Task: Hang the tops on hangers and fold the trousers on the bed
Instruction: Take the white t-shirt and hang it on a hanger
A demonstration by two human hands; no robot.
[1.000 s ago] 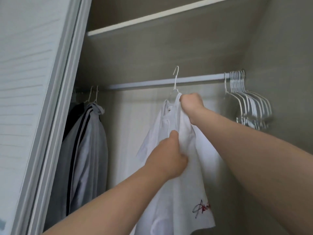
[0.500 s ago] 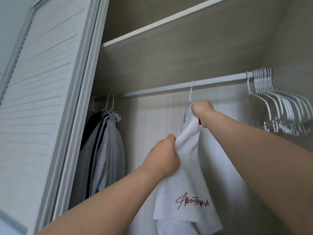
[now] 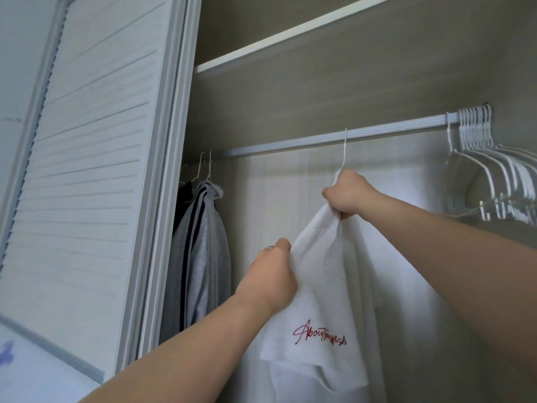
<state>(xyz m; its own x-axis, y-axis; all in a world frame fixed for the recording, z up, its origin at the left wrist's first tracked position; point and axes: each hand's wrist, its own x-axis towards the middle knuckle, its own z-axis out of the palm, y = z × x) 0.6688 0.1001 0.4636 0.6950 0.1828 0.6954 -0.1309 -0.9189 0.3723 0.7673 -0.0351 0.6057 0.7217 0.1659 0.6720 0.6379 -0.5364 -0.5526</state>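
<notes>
A white top [image 3: 322, 301] with red script lettering hangs on a white wire hanger [image 3: 345, 149] whose hook sits over the wardrobe rail [image 3: 290, 145]. My right hand [image 3: 348, 193] grips the top's neck together with the hanger just below the hook. Lower and to the left, my left hand [image 3: 270, 277] pinches the fabric at the top's edge. The hanger's shoulders are hidden inside the cloth.
A grey striped top [image 3: 203, 245] and a dark garment [image 3: 183, 205] hang at the rail's left end. Several bare white hangers [image 3: 499, 175] are bunched at the right end. A louvred white door [image 3: 87, 170] stands at the left, a shelf [image 3: 276, 33] above.
The hanger's hook has gone from in front of the rail onto it. My left hand slid down and left along the fabric. The camera swung left and closer.
</notes>
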